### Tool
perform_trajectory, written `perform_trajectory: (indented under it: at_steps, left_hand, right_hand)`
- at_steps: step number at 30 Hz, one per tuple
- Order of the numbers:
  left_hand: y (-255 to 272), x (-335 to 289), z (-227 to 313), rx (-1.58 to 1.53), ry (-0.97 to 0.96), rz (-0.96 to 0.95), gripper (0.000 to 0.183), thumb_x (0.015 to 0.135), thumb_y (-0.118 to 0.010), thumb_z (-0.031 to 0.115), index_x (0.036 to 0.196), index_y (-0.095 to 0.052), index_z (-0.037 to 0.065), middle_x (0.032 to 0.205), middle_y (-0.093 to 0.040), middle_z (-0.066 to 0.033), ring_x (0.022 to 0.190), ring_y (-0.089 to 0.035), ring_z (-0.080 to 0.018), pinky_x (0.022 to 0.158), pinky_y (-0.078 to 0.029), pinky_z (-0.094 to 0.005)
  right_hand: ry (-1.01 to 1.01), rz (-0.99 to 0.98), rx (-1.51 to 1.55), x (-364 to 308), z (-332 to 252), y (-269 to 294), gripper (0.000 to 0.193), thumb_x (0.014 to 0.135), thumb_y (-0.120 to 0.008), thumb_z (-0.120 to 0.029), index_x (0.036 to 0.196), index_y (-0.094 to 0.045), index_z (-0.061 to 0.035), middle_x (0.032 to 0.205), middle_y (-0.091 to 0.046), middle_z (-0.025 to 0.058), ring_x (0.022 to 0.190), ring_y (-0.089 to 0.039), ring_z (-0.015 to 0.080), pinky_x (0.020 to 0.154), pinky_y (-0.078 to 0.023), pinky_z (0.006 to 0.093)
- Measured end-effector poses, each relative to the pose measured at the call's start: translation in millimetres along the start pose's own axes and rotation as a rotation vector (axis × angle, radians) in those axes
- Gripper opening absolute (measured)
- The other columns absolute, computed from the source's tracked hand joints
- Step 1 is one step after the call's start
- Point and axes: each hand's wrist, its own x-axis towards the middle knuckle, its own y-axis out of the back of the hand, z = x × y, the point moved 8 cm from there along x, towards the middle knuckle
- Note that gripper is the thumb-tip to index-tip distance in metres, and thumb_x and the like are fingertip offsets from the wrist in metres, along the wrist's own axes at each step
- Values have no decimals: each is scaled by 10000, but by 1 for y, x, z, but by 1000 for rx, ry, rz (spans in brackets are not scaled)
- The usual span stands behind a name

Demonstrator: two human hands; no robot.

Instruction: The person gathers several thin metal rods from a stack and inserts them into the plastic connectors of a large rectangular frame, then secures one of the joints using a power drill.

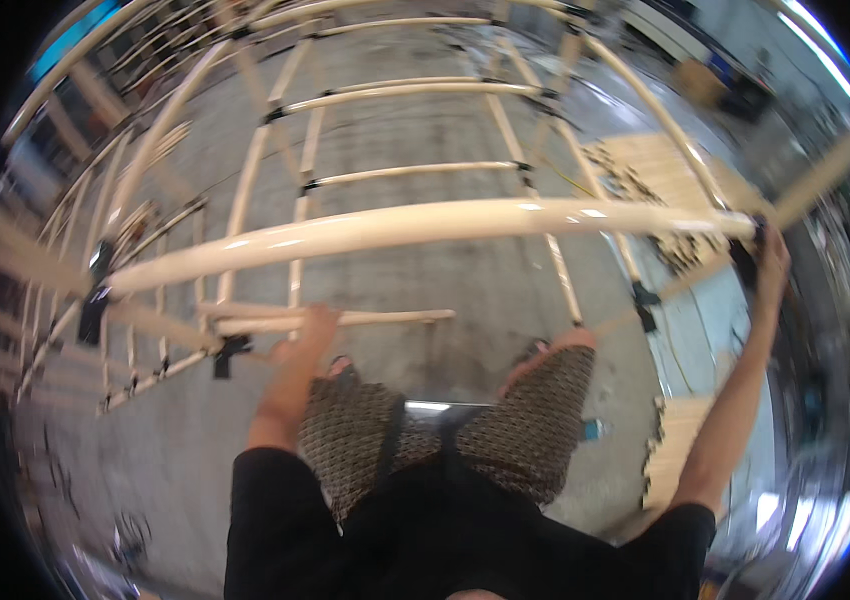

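Observation:
A large rack frame of cream-coloured pipes with black joints stands in front of me, its near top pipe [395, 232] crossing from left to right. My left hand [315, 327] is low on the left, closed round loose cream pipes [395, 317] that stick out to its right. At the frame's near right corner, my right hand [773, 250] is closed at a black pipe joint [747, 235]; some of its fingers are hidden. Another black joint [97, 290] holds the pipe's left end.
Lower crossbars [410, 173] run across the frame over the grey concrete floor [395, 130]. Bundles of cream pipes [685, 165] lie at the right, with another stack [675, 450] nearer me. More pipe racks [75, 250] stand to the left. A cardboard box [697, 82] sits far right.

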Motion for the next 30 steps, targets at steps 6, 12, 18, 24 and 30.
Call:
perform_trajectory:
  at_steps: [6,12,18,24,30]
  left_hand:
    - [43,15,6,-121,-104,76,357,925,-452,175,1252,-586,126,1384,-514,-142,1228,-539,-320,1045,-305,-638]
    - [145,11,6,-103,-185,92,243,874,-515,112,1093,-616,82,962,-675,-113,905,-673,-282,893,-470,-523]
    - [233,-25,13,-273,-160,119,322,804,-679,163,1110,-600,95,930,-675,-117,890,-660,-327,746,-515,-451]
    - [231,-81,29,-866,-72,77,407,775,-718,322,1105,-674,88,915,-686,-175,874,-658,-351,790,-498,-458]
    - [247,-86,48,-833,-70,96,580,781,-648,610,935,-698,53,799,-673,-169,799,-651,-363,733,-503,-463]
  right_hand:
    - [-16,20,103,2,-10,-10,431,961,-588,-358,1144,-644,28,1058,-665,79,943,-619,127,841,-489,257]
    - [-15,10,185,-1,-12,-17,423,932,-627,-382,1088,-659,9,969,-671,61,848,-625,112,772,-498,255]
    - [4,-8,166,2,-16,-28,436,952,-591,-402,1119,-651,-4,970,-661,38,835,-620,89,765,-498,234]
    - [115,21,-103,8,-9,-44,418,977,-554,-350,1214,-633,-15,1071,-667,61,864,-619,116,811,-487,285]
    - [-128,22,224,24,45,5,491,956,-594,-373,1258,-585,14,1134,-635,61,996,-607,138,859,-477,278]
